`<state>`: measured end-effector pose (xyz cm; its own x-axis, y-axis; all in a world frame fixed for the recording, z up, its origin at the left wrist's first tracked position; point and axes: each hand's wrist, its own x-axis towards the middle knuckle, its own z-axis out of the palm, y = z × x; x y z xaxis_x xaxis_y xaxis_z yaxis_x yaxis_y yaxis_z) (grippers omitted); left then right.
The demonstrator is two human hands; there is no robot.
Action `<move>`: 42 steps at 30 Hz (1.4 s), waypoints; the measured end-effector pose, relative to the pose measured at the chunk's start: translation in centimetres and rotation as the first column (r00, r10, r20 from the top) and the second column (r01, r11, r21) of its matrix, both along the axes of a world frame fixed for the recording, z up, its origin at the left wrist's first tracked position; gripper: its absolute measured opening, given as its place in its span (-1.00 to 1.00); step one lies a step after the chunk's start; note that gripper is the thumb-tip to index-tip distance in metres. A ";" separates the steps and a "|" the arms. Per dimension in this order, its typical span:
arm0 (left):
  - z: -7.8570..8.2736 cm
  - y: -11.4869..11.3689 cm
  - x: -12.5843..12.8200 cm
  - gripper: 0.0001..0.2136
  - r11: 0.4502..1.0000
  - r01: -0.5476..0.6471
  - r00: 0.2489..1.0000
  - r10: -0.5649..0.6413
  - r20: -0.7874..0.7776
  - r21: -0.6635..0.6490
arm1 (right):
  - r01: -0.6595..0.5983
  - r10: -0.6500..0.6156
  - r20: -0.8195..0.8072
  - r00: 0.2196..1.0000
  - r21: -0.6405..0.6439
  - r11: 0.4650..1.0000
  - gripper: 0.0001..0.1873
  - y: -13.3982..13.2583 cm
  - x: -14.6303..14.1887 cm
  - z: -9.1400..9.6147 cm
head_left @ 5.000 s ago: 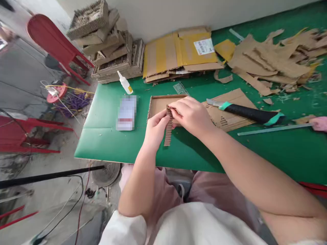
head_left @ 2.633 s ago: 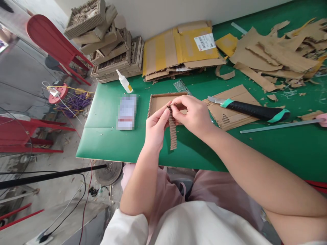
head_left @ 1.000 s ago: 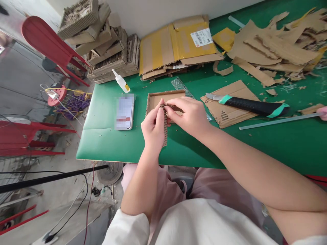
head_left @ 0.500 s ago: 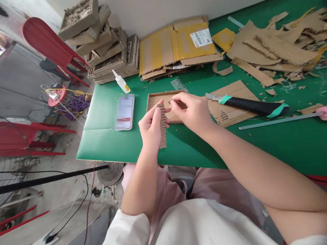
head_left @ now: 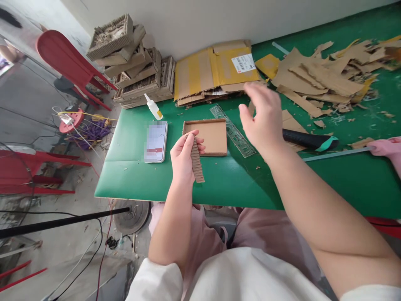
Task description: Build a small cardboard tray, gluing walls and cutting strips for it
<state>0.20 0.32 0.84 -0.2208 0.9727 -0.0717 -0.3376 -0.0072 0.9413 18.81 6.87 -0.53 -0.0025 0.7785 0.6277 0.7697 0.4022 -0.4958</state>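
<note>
My left hand is closed on a narrow corrugated cardboard strip, held upright above the green mat. Just behind it lies a shallow cardboard tray. My right hand hovers in the air to the right of the tray, fingers spread and holding nothing, above a cardboard sheet and a black and teal utility knife. A clear plastic ruler lies between the tray and that hand.
A phone and a small glue bottle lie left of the tray. Stacked cardboard, flattened boxes and torn scraps line the back. A metal rod and another person's pink-sleeved hand are at the right. Red chairs stand left.
My right hand has let go of the strip and lifted up and to the right, opening. My left hand keeps the strip. The tray and ruler are now uncovered.
</note>
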 end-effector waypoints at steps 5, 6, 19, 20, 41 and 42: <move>0.0 0.2 -0.1 -0.86 0.998 -0.043 0.988 0.035 0.151 0.055 | -0.332 0.331 -0.055 0.942 -0.298 0.895 -0.70 -3.4 -3.8 1.9; -0.1 0.2 -0.1 -0.86 0.997 -0.053 0.985 0.042 0.168 0.060 | -0.405 0.408 -0.082 0.909 -0.399 0.823 -0.71 -3.9 -4.4 2.1; 0.5 0.4 -1.9 -0.74 0.969 -0.187 0.982 0.180 0.055 0.164 | -0.674 0.539 -0.419 0.731 -0.568 0.473 -0.78 -4.3 -4.8 2.4; 0.5 0.6 -2.4 -0.72 0.958 -0.234 0.972 0.236 0.010 0.169 | -0.675 0.526 -0.432 0.732 -0.564 0.476 -0.79 -4.3 -4.7 2.4; -1.5 -0.1 -4.1 -0.66 0.980 -0.129 0.504 0.194 -0.842 0.149 | -0.347 -0.311 -0.887 0.340 -0.426 0.836 -0.31 -20.0 6.3 -0.6; -1.7 -1.0 -4.1 -0.66 0.977 -0.136 0.538 0.213 -0.815 0.165 | -0.311 -0.332 -0.879 0.343 -0.439 0.843 -0.30 -20.0 6.2 -0.5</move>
<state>-3.92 -0.70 -0.86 -0.3107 0.9016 0.3009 0.6020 -0.0583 0.7964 24.96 -13.13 -1.07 0.3137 0.9229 -0.2231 -0.3008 -0.1263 -0.9453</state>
